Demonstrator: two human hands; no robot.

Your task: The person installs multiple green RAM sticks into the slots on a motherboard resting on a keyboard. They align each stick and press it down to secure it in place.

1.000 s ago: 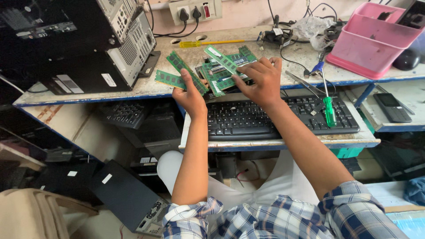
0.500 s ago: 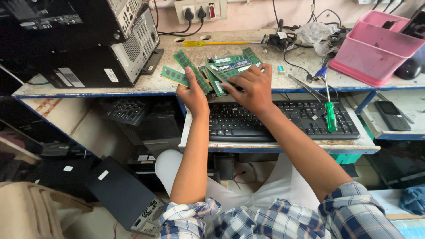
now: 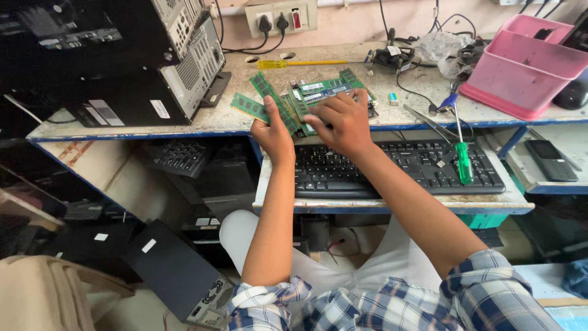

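Note:
A fanned pile of several green memory sticks (image 3: 309, 93) lies on the worn workbench (image 3: 367, 104) above the keyboard tray. My left hand (image 3: 272, 132) grips sticks at the pile's left side, with two green sticks (image 3: 257, 101) poking up and left out of its fingers. My right hand (image 3: 343, 119) rests on top of the pile with curled fingers, pressing on the sticks in the middle. Both forearms reach up from my checked sleeves at the bottom of the head view.
A black keyboard (image 3: 398, 168) with a green-handled screwdriver (image 3: 462, 156) lies below the pile. An open computer case (image 3: 135, 55) stands left, a pink basket (image 3: 527, 64) right. A yellow screwdriver (image 3: 300, 62), tweezers (image 3: 429, 122), a phone (image 3: 551, 159) and cables lie around.
Both hands have drawn a little closer over the pile, and the right hand's fingers have curled down onto the sticks. The camera view has shifted slightly.

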